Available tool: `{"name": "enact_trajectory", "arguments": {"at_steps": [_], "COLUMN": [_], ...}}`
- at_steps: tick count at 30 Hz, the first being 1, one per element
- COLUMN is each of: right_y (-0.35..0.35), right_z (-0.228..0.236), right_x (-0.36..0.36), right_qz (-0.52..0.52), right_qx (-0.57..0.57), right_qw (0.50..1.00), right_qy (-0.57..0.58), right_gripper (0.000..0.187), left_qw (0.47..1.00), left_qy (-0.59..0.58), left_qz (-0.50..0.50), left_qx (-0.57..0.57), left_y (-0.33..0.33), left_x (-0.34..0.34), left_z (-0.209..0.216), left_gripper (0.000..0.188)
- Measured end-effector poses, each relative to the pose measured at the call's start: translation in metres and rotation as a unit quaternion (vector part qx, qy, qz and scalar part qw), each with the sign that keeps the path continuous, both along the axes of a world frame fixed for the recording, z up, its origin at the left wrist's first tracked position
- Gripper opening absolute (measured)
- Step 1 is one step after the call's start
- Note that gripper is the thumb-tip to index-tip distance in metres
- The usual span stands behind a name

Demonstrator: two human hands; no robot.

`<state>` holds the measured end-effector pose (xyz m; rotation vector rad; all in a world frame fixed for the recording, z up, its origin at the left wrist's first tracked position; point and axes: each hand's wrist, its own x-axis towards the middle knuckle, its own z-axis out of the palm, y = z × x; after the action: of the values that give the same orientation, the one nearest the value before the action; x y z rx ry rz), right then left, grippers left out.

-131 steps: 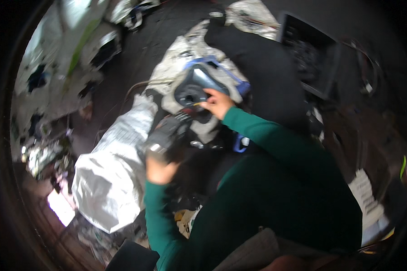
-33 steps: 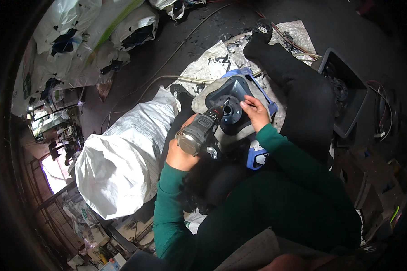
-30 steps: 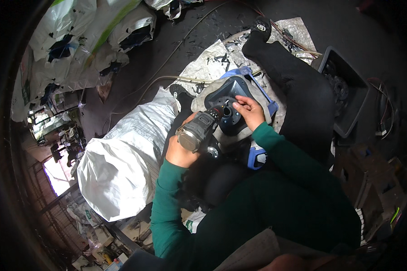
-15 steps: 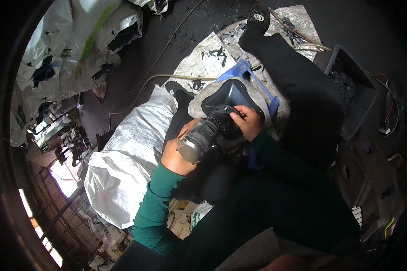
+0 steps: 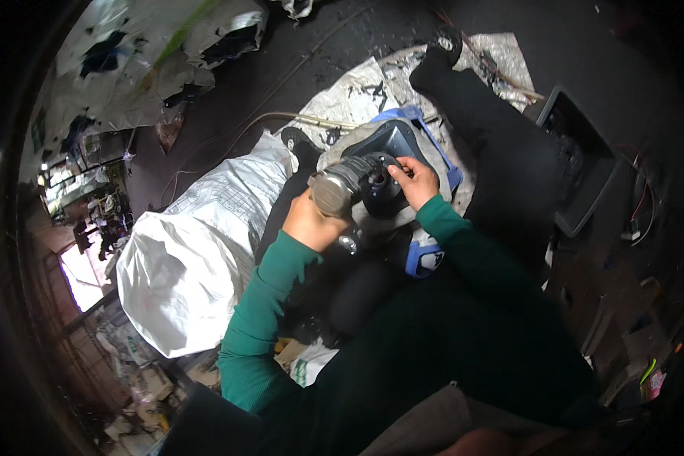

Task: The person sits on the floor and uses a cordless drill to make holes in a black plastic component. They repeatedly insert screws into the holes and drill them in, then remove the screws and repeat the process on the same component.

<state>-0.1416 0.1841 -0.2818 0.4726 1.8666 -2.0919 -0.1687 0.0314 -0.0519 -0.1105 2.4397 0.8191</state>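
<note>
My left hand (image 5: 311,220) is wrapped round a grey drill-like power tool (image 5: 334,193). The tool's round rear end faces up toward me and its front points away to the right. At that front end, my right hand (image 5: 418,185) has thumb and fingers closed on the edge of a black plastic part (image 5: 386,182) with small holes. Beyond it, a dark, glossy, dished plastic piece (image 5: 397,141) lies on a grey cloth (image 5: 433,158) between my legs. The tool's tip and the underside of the black part are hidden.
A blue plastic frame (image 5: 449,163) sits under and beside the cloth. To the left lies a large white sack (image 5: 182,273). A dark bin (image 5: 585,167) stands at the right, near loose wires (image 5: 640,205). A hose (image 5: 281,116) crosses the floor; white sheeting (image 5: 505,57) lies ahead.
My view has shifted and turned slightly. The tool has tilted, so its rear end sits higher and faces me more. Both hands keep their holds, and more blue plastic shows near my lap.
</note>
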Motion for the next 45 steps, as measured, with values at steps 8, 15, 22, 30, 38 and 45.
{"name": "enact_trajectory", "arguments": {"at_steps": [8,15,22,30,38,45], "right_y": [0.023,-0.055,-0.229,-0.214,0.009,0.301], "right_z": [0.045,0.213,0.148,0.157,0.184,0.086], "right_x": [0.002,0.054,0.172,0.153,0.044,0.029], "right_qz": [0.008,0.441,0.659,0.492,0.163,-0.213], "right_qx": [-0.014,0.006,0.054,-0.074,0.221,0.35], "right_qw": [1.0,0.734,0.57,0.793,0.846,0.908], "right_qy": [-0.007,0.517,0.488,0.352,0.456,0.091], "right_gripper": [0.045,0.024,0.041,0.024,0.022,0.021], "left_qw": [0.999,0.997,0.998,0.801,0.896,0.957], "left_qy": [-0.014,-0.001,0.013,0.502,0.041,0.088], "left_qz": [-0.034,0.073,0.005,0.294,0.257,0.161], "left_qx": [0.024,0.017,0.055,-0.143,-0.36,-0.224], "left_y": [-0.008,-0.002,-0.026,-0.282,-0.497,-0.525], "left_x": [0.184,0.322,0.326,0.197,0.098,0.114], "left_z": [0.032,-0.022,0.012,0.116,-0.082,-0.046], "left_gripper": [0.074,0.082,0.06,0.038,0.056,0.047]}}
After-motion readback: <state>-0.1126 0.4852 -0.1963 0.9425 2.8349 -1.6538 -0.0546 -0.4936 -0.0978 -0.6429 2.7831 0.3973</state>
